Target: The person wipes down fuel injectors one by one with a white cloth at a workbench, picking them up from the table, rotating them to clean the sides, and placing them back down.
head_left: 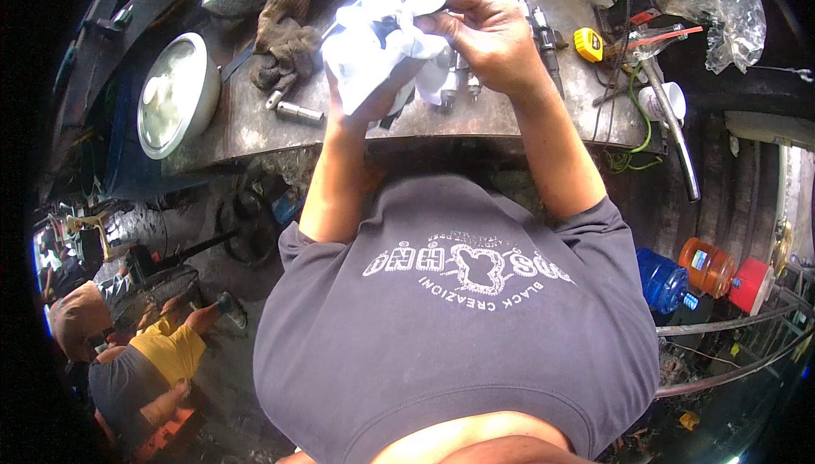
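Above the metal workbench (246, 129) I hold a bunched white cloth (365, 56) in both hands. My left hand (386, 101) is closed around it from below, its fingers mostly hidden by the folds. With thumb and fingers closed, my right hand (488, 31) pinches the cloth's right side. Whether something is wrapped inside, I cannot tell. Just under the cloth, slim metal cylindrical parts (458, 82) lie on the bench. More such parts, darker ones (545, 39), lie to the right of my right wrist.
Left on the bench are a white bowl (206, 82), a dirty work glove (284, 31) and a metal socket (299, 113). A yellow tape measure (587, 44), plastic bag (713, 5), white cup (672, 101) and metal bar (675, 133) lie right. Another person (153, 362) crouches at lower left.
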